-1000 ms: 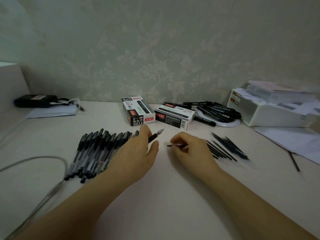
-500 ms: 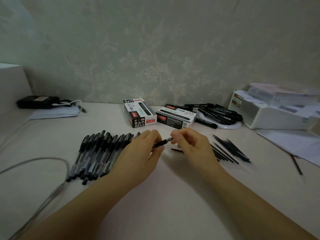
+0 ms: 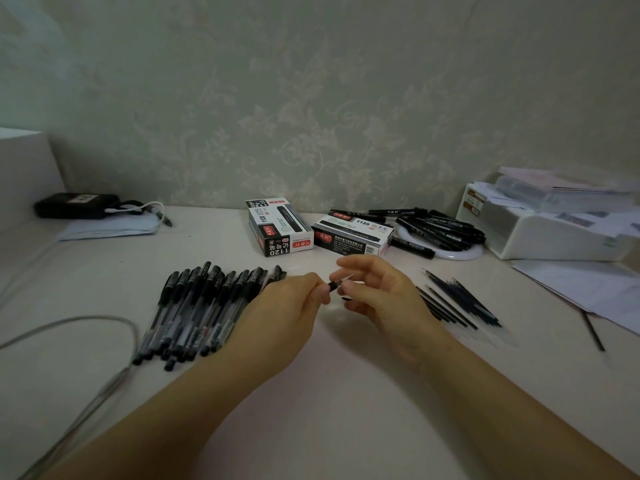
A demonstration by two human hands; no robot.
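While my left hand [image 3: 287,308] grips the pen [image 3: 333,285] by its dark barrel, fingers curled round it, my right hand [image 3: 379,294] pinches the pen's pale tip between thumb and forefinger, just above the table [image 3: 329,393]. Left of my left hand lies a row of capped pens [image 3: 194,306]. Right of my right hand is a heap of refills [image 3: 457,303]. Beyond my fingers stand a pen box [image 3: 280,226] and a second box [image 3: 353,233], side by side near the wall.
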